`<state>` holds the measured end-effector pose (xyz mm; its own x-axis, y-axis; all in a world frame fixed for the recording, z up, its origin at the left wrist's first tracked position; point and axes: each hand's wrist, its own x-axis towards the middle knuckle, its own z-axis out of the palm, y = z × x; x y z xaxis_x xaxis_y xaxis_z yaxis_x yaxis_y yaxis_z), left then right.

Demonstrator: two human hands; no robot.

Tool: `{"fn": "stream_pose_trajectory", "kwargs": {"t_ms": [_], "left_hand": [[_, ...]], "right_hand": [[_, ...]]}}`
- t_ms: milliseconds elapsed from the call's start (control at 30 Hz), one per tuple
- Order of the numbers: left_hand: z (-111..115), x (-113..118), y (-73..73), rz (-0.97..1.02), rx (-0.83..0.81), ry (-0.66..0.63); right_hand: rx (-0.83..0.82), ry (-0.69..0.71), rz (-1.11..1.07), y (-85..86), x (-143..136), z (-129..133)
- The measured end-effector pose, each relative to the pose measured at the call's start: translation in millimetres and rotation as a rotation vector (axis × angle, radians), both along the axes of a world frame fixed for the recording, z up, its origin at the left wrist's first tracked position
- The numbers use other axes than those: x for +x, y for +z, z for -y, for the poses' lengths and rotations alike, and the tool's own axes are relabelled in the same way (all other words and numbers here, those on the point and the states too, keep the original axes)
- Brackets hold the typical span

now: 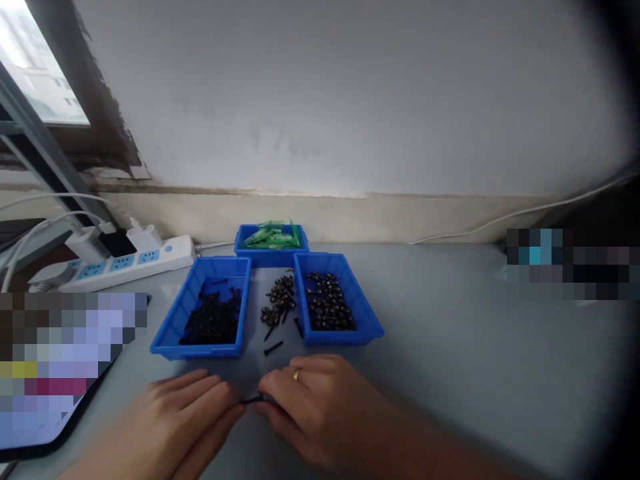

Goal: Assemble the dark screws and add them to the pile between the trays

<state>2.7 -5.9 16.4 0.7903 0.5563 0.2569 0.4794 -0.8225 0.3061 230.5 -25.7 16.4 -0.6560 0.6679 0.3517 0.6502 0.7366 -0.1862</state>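
A pale wall [350, 100] rises behind the grey surface [430, 360], daylight coming through one window [47, 60] at upper left. One white power strip [120, 265] sits near the surface's back edge, over on the left. Three blue bins now: the back bin [271, 257] by that edge with green plastic pieces [273, 237], the left bin [207, 350] with black screws [213, 320], the right bin [345, 337] with shiny-topped fasteners [330, 307], all too heaped to count. Between the front two, a loose pile [277, 300]. And here, nearest the front edge, one dark screw [253, 399]: left hand [183, 413] pinching one end, right hand [325, 407] pinching the other, one gold ring [297, 375] on it.
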Motion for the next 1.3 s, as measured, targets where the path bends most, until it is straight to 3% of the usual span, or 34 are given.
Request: {"fn": "stream_pose_trajectory", "kwargs": {"t_ms": [267, 433, 600, 800, 1033, 1133, 1300], "left_hand": [[4, -1, -2.9, 0.098, 0.17, 0.05], [2, 1, 4.4, 0.091, 0.136, 0.012], [1, 1, 7.5, 0.101, 0.167, -0.095], [1, -3, 2.5, 0.079, 0.108, -0.062], [-1, 0, 7.8, 0.107, 0.11, -0.15], [0, 4, 10.3, 0.152, 0.05, -0.13], [3, 6, 8.4, 0.143, 0.108, -0.086]], "right_hand": [[-0.003, 0.03, 0.017, 0.9, -4, 1], [-0.044, 0.068, 0.043, 1.3, -5, 2], [-0.189, 0.07, 0.068, 2.8, -5, 2], [-0.217, 0.085, 0.056, 5.8, -3, 0], [-0.229, 0.102, 0.051, 8.1, -4, -2], [-0.194, 0.08, 0.055, 4.3, -4, -2], [-0.227, 0.066, 0.049, 5.6, -3, -1]]}}
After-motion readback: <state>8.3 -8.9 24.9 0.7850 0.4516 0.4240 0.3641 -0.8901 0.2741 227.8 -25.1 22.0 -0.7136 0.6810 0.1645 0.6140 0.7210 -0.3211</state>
